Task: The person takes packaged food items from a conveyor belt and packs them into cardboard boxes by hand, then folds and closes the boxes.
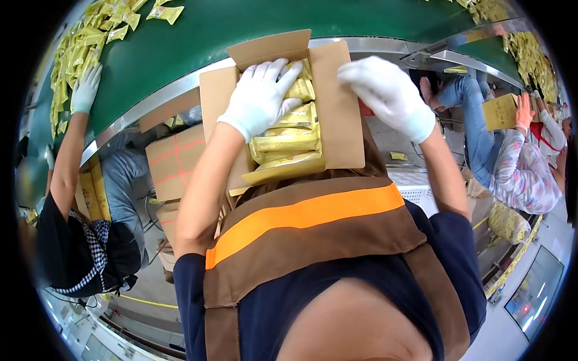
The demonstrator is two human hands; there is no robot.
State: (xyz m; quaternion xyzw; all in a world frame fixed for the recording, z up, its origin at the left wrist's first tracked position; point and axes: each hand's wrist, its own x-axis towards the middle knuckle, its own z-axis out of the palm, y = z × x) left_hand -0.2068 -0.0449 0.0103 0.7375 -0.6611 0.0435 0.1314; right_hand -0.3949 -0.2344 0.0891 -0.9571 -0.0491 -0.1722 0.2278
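Note:
An open cardboard box (340,114) stands against my front with its flaps spread out. Yellow packets (286,140) lie in rows inside it. My left hand (257,99), in a white glove, rests over the left side of the box with its fingers spread on the packets near the far end. Above the right flap is my right hand (388,93), also gloved in white and slightly blurred. Its fingers are bent and their tips are hard to make out, so I cannot tell whether anything is in them.
A green conveyor belt (198,30) with a metal edge runs beyond the box. Loose yellow packets (78,57) are heaped at its left, where a co-worker's gloved hand (87,90) reaches. Taped cartons (174,159) stand lower left. Another co-worker (524,174) sits at the right by a box (500,112).

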